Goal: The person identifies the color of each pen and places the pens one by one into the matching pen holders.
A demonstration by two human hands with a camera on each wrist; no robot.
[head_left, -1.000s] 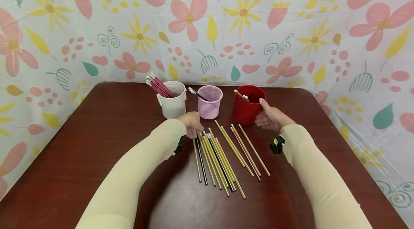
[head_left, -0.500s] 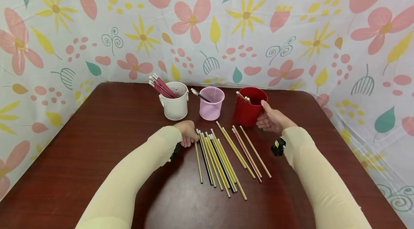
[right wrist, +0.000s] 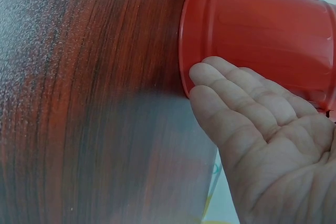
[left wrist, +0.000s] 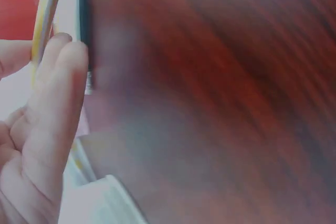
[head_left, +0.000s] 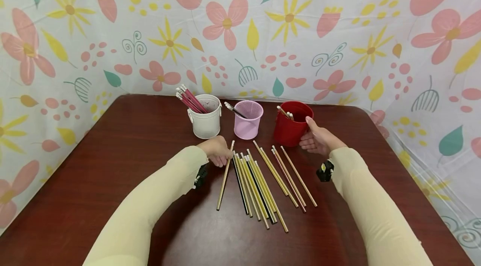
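In the head view my left hand (head_left: pixel 216 150) pinches a gold pencil (head_left: pixel 223 188) between thumb and fingers, its lower end slanting toward me. The left wrist view shows this pencil (left wrist: pixel 46 14) close up. Just right of the hand lies a loose row of yellow, gold and black pencils (head_left: pixel 259 186). My right hand (head_left: pixel 319 140) lies along the side of the red bucket (head_left: pixel 289 132), fingers straight, thumb near its rim. In the right wrist view the straight fingers touch the bucket wall (right wrist: pixel 268 30). A few pencils stand inside the bucket.
A white bucket (head_left: pixel 207 126) with several dark pink pencils (head_left: pixel 191 100) stands at the back, beside a lilac mesh cup (head_left: pixel 246 128) holding black pencils (head_left: pixel 234 110). Nearer the red bucket lie several more pencils (head_left: pixel 289 176) on the dark wooden table (head_left: pixel 94 174). A patterned cloth (head_left: pixel 240 28) hangs behind.
My left hand has drawn slightly left and taken the gold pencil away from the row, its lower end swinging left. The right hand stays at the red bucket.
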